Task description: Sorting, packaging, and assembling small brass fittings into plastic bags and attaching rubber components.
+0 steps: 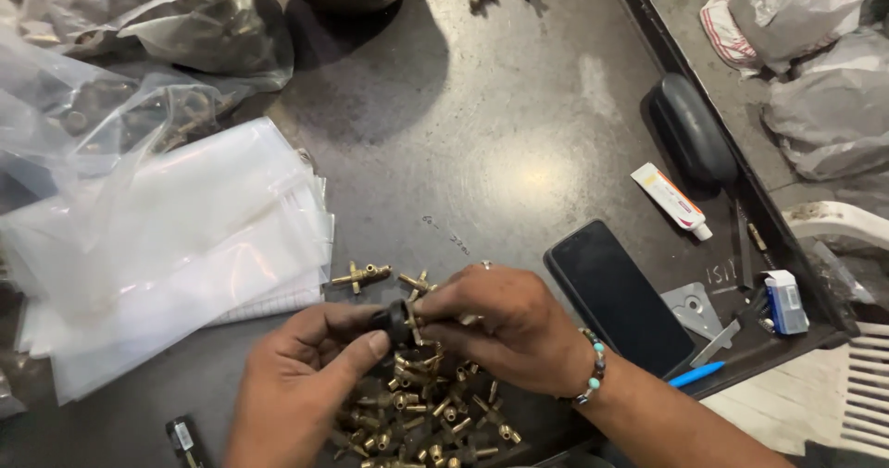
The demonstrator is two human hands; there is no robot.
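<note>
- left hand (306, 375) pinches black knob (396, 321); thumb on top
- right hand (505, 320) grips brass fitting (428, 321); its long axis points left into knob
- brass pile (417, 412) just below both

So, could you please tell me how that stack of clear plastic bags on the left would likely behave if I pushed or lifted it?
The stack of clear plastic bags looks thin and loose, so it would probably flop and sag when lifted. Its sheets already lie fanned unevenly, so a push would likely slide the top ones apart. It should feel light.
</note>
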